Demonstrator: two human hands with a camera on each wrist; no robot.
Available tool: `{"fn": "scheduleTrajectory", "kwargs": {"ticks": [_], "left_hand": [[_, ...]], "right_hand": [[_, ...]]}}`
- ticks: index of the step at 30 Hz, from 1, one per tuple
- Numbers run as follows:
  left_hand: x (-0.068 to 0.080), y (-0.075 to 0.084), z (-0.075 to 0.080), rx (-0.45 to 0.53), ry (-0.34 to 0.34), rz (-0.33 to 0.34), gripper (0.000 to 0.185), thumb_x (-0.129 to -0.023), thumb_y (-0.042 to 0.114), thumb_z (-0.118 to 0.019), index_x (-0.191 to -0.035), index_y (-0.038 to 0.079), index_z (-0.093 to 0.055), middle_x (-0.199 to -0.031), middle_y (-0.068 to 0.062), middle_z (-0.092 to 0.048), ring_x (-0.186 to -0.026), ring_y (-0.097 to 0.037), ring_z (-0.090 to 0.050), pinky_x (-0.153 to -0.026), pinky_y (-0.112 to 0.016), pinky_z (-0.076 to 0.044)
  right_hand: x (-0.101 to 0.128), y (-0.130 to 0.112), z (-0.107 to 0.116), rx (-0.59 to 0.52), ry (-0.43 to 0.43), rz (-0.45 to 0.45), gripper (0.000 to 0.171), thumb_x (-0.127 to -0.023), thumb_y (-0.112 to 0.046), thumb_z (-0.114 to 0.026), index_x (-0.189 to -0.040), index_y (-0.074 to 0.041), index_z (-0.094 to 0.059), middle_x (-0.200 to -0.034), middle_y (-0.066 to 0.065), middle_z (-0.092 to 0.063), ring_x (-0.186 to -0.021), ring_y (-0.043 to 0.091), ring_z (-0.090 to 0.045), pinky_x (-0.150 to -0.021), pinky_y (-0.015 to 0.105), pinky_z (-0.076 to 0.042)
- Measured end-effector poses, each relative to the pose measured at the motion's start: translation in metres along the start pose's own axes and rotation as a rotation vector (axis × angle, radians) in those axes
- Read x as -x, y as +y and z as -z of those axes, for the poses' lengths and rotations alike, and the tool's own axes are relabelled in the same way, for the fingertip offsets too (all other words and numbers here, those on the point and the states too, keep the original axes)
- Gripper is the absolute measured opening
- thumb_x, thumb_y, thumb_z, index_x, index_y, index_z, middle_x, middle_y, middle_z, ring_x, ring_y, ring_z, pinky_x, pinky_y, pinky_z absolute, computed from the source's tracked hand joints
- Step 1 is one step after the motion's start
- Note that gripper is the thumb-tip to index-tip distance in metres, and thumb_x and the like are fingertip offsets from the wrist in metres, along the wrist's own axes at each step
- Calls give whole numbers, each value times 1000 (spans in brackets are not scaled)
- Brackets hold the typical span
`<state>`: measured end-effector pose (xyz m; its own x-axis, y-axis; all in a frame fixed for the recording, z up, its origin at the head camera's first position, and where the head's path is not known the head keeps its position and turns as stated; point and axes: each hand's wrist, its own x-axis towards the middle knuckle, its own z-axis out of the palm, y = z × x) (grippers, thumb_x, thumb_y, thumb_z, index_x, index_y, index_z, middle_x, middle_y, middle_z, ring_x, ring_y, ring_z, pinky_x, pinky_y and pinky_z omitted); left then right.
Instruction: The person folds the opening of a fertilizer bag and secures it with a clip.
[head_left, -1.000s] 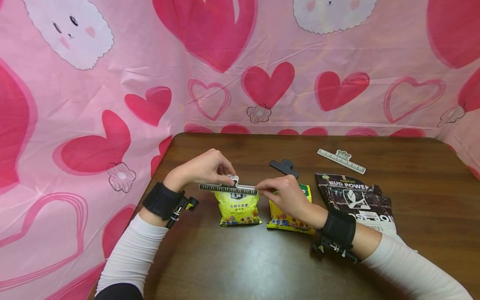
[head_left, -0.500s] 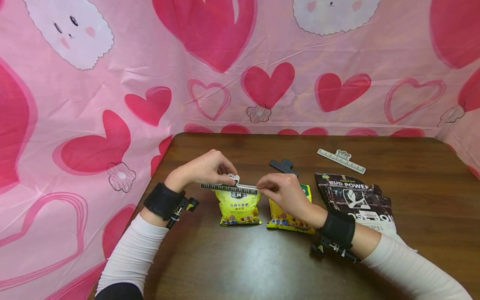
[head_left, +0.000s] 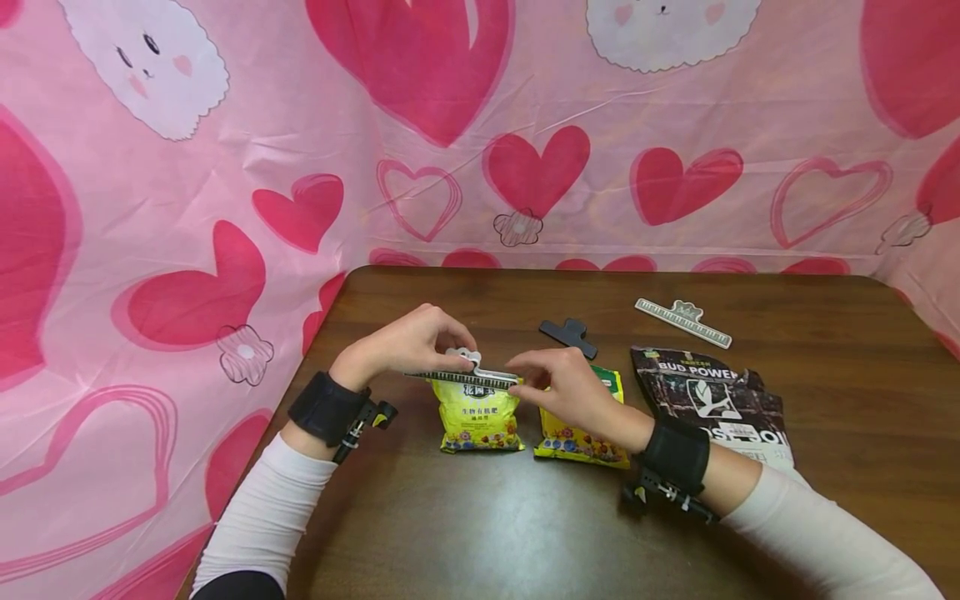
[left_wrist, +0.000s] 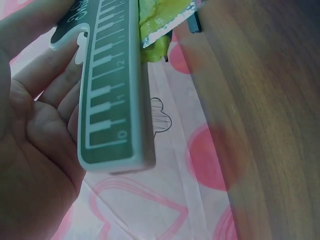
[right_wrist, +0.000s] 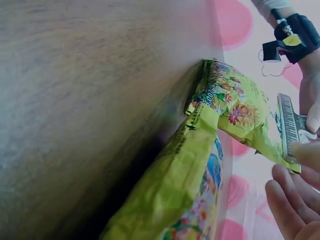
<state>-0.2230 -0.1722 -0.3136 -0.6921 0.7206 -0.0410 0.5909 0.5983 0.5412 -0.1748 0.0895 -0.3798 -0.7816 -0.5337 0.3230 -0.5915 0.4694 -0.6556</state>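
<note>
My left hand (head_left: 431, 340) pinches the handle of a piano-key patterned bag clip (head_left: 491, 380), which lies across the top of a yellow fertilizer bag (head_left: 480, 421). In the left wrist view the clip (left_wrist: 111, 95) is seen close up, its free end clear of the bag's silver-edged top (left_wrist: 167, 25). My right hand (head_left: 570, 387) is at the clip's right end, thumb and forefinger parted. The right wrist view shows that thumb beside the clip (right_wrist: 288, 125) and the bag's corner (right_wrist: 292, 166); whether it touches them I cannot tell.
A second yellow bag (head_left: 577, 442) stands under my right hand. A black clip (head_left: 570, 335) and a white piano-patterned clip (head_left: 684, 321) lie farther back on the brown table (head_left: 480, 533). A black and white bag (head_left: 712, 400) lies to the right.
The right thumb and forefinger have spread apart at the clip's right end. The clip has tilted so that its face shows less. The left hand still holds its handle.
</note>
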Motion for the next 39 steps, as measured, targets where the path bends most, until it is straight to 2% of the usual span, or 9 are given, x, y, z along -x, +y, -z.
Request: {"fn": "scheduleTrajectory", "kwargs": {"ticks": [5, 10, 18, 28, 32, 39], "left_hand": [[3, -5, -1, 37, 1, -14, 27, -83, 30, -80, -106, 16, -76, -95, 5, -75, -80, -9, -65, -75, -27, -56], [12, -14, -2, 67, -26, 35, 36, -75, 28, -87, -107, 17, -75, -87, 6, -72, -72, -10, -61, -67, -27, -54], [19, -24, -4, 58, -50, 51, 19, -74, 18, -86, -86, 13, -73, -70, 6, -63, -70, -7, -61, -69, -25, -53], [26, -30, 6, 76, -33, 81, 18, -76, 16, -85, -88, 12, -73, -73, 6, -67, -74, -6, -65, -73, -25, -54], [28, -36, 11, 76, 1, 112, 21, -76, 17, -85, -92, 11, -74, -76, 4, -70, -76, -8, -67, -76, -27, -55], [30, -55, 13, 65, 122, 164, 26, -75, 19, -87, -97, 11, -75, -85, 1, -74, -83, -12, -68, -80, -31, -55]], "right_hand": [[-1, -1, -1, 22, -9, -16, 21, -89, -17, -74, -109, -13, -75, -98, 3, -76, -71, 3, -66, -65, 20, -54], [-2, -4, -4, 30, -1, -11, 20, -89, -17, -74, -109, -13, -75, -101, 4, -76, -74, 6, -68, -67, 20, -54], [-5, -5, -4, 59, 0, -23, 19, -89, -19, -74, -107, -15, -75, -96, 2, -76, -73, 6, -67, -66, 19, -54], [-18, -9, -3, 11, -46, -7, 20, -89, -18, -73, -108, -13, -75, -96, 2, -76, -74, 4, -67, -67, 20, -53], [-29, -8, -5, -7, -52, -16, 19, -88, -18, -75, -106, -13, -75, -93, 1, -76, -72, 3, -67, -67, 20, -54], [-48, -2, -10, -53, -50, -73, 18, -88, -18, -75, -105, -13, -76, -93, 0, -76, -74, 5, -66, -68, 23, -54]]}}
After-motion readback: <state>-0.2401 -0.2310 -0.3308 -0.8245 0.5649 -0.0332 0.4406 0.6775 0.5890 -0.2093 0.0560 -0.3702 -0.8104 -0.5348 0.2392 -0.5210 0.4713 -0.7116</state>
